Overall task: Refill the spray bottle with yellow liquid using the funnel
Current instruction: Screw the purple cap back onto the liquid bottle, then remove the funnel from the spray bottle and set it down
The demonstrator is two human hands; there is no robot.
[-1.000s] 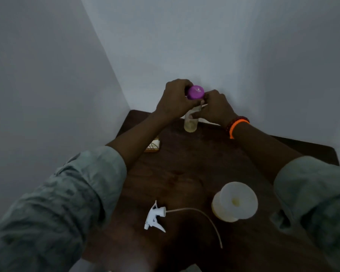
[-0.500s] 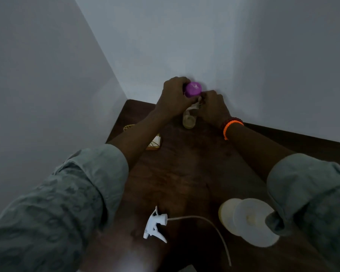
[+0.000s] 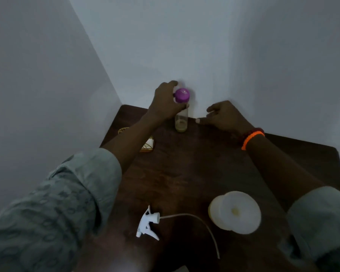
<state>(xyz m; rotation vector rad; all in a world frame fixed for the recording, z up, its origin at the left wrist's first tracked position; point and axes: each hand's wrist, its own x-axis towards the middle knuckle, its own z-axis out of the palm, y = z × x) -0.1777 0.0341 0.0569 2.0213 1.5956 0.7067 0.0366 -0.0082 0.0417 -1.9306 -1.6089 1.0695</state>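
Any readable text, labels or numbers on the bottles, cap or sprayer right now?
None readable.
Purple cap: faint pale marks, too blurred to read.
Clear bottle: no label shows.
Sprayer head: plain white.
Funnel: plain.

Dim, even light; no lamp or window in view. Two plain walls, pale grey-white, meet in a vertical corner seam at far centre: left wall (image 3: 31, 91) runs toward the near left, far wall (image 3: 234, 46) spans centre to right. Both bare, matte, unmarked. A dark brown wooden table (image 3: 185, 169) is pushed into the corner, its far edge against the far wall and its left edge close beside the left wall. Surface shows mottled reddish grain and a faint sheen near centre. Right edge visible, rounded far-right corner. Floor not visible.
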